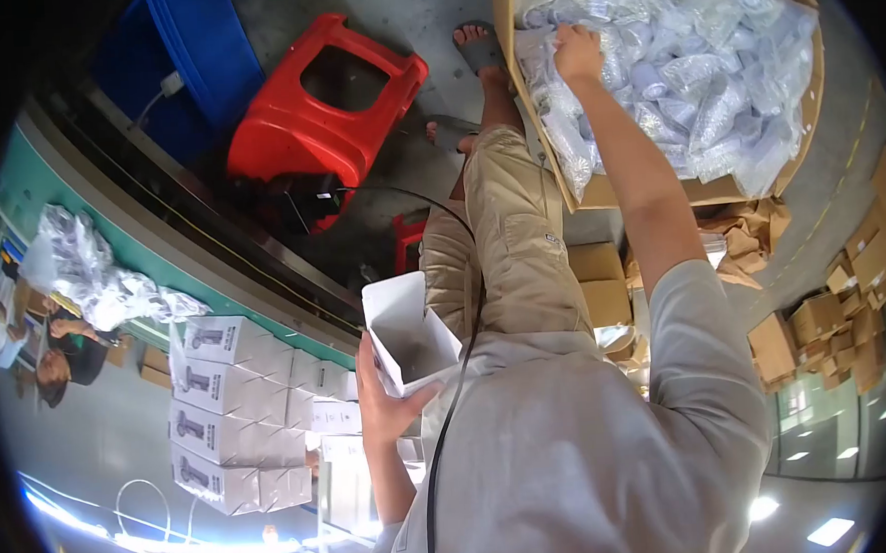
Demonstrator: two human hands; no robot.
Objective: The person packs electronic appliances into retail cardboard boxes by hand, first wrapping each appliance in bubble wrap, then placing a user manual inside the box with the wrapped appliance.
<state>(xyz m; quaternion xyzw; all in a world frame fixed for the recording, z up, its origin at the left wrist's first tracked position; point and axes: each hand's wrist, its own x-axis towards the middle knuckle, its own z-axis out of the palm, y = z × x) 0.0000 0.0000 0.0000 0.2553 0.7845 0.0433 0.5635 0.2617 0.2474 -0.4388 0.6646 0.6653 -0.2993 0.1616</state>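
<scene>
My left hand (377,392) is wrapped round a small white cardboard box (414,353), held in front of my body. The box's top is open with its flap raised, and I make out nothing inside it. My right arm reaches far ahead into a large brown carton (679,192) filled with bubble-wrapped items (704,93). Near the carton's left wall, my right hand (579,55) has its fingers curled down on one bubble-wrapped bag (543,43); the fingertips are partly hidden. Through the clear wrap the items look whitish and cylindrical.
Stacked white printed boxes (220,418) stand at left beside a green-topped bench (142,262) with clear plastic bags (81,260). A red plastic stool (300,134) lies ahead. A black cable (459,396) crosses my body. Brown boxes (816,322) are piled right. Another person (76,356) is far left.
</scene>
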